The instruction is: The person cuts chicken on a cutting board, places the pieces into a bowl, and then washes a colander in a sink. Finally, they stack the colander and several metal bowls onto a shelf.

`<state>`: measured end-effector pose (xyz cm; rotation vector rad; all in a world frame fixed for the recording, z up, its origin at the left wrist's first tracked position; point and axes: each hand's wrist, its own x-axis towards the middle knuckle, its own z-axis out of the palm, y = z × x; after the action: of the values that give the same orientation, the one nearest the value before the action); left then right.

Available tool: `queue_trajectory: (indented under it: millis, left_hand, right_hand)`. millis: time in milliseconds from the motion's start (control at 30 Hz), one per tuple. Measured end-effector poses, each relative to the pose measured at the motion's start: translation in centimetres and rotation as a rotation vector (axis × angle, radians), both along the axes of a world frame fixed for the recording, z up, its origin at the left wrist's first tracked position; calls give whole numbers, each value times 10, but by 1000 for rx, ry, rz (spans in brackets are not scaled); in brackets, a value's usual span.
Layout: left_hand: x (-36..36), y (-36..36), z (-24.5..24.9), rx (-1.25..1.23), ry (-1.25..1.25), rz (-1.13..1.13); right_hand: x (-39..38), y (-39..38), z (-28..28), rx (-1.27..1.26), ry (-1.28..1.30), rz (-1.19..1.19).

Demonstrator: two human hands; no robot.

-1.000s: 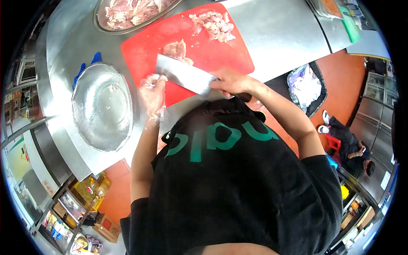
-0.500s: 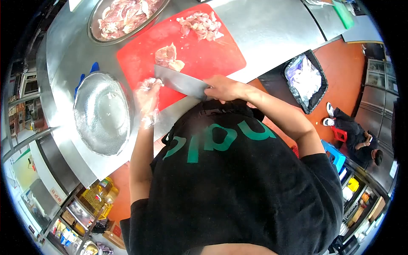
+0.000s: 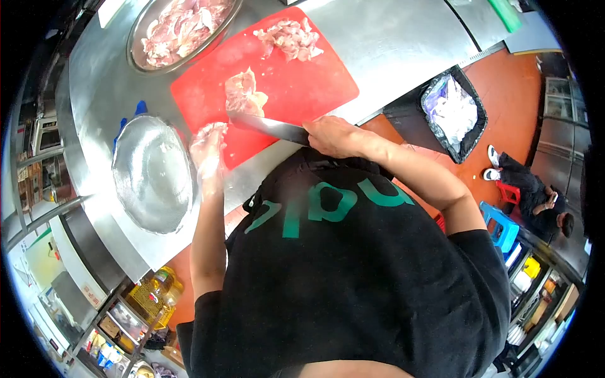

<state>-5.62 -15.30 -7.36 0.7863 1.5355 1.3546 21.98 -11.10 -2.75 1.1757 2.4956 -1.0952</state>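
Observation:
My right hand [image 3: 333,135] is closed around the handle of a broad-bladed kitchen knife [image 3: 271,128]. The blade's far end lies at the near edge of a piece of raw meat [image 3: 244,93], probably chicken, on a red cutting board [image 3: 302,97]. My left hand [image 3: 209,145], in a clear plastic glove, is at the board's left edge, apart from meat and blade. Its fingers are curled in, with nothing visible in them. Farther back on the board sits a heap of cut meat pieces [image 3: 291,40].
A metal bowl [image 3: 133,53] full of raw meat stands at the back left. Left of my left hand is a mesh strainer [image 3: 153,176], with something blue [image 3: 140,108] behind it. A lined bin [image 3: 469,135] stands right of the counter; a person [image 3: 539,195] sits beyond.
My left hand has drawn back slightly to the left, away from the knife. The blade has tilted, showing a narrower face, and its tip now meets the meat's near edge.

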Motion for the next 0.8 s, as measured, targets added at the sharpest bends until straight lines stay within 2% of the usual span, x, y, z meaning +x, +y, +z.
queue_trajectory:
  millis: [100, 167, 200, 233, 267, 300, 333, 367, 400, 433, 467, 500, 567, 600, 633, 700, 733, 767, 800]
  left_hand:
    - [21, 3, 50, 12, 0, 83]
    - [37, 14, 89, 81, 168, 117]
    - [53, 21, 114, 160, 190, 111]
    - [62, 31, 116, 163, 183, 115]
    - [70, 46, 113, 151, 170, 28]
    - [77, 61, 111, 135, 159, -60]
    - [85, 77, 118, 68, 394, -203]
    - [92, 95, 122, -1, 629, -352]
    - [93, 117, 93, -8, 626, -359]
    - [90, 141, 48, 127, 194, -547]
    - [87, 155, 25, 262, -248, -712]
    - [80, 157, 28, 261, -248, -716]
    - [61, 159, 46, -27, 267, -519]
    - [44, 165, 52, -199, -147, -385]
    - [34, 165, 53, -204, -143, -385]
    - [16, 161, 53, -201, 466, -553]
    - [8, 158, 39, -202, 195, -558]
    - [2, 154, 23, -205, 197, -553]
    - [0, 150, 18, -197, 407, -667]
  right_hand:
    - [5, -6, 2, -56, -80, -15]
    - [19, -13, 2, -52, 119, -98]
    - [31, -18, -4, -48, 113, -99]
    - [46, -27, -14, 15, 173, -164]
    - [59, -34, -19, 76, 237, -227]
    - [67, -39, -6, -78, 262, -417]
    - [74, -42, 12, -236, 284, -608]
    - [82, -45, 24, -242, 281, -609]
    - [90, -50, 34, -300, 326, -724]
    - [97, -53, 42, -355, 369, -839]
    - [103, -56, 47, -352, 367, -843]
    - [107, -59, 51, -334, 393, -867]
    - [113, -62, 49, -325, 425, -894]
    - [116, -64, 43, -333, 439, -910]
    - [118, -66, 39, -339, 453, -925]
    - [110, -69, 35, -385, 516, -1005]
    - [105, -69, 34, -425, 578, -1083]
    - [102, -67, 35, -430, 579, -1078]
    - [100, -63, 38, -464, 540, -1037]
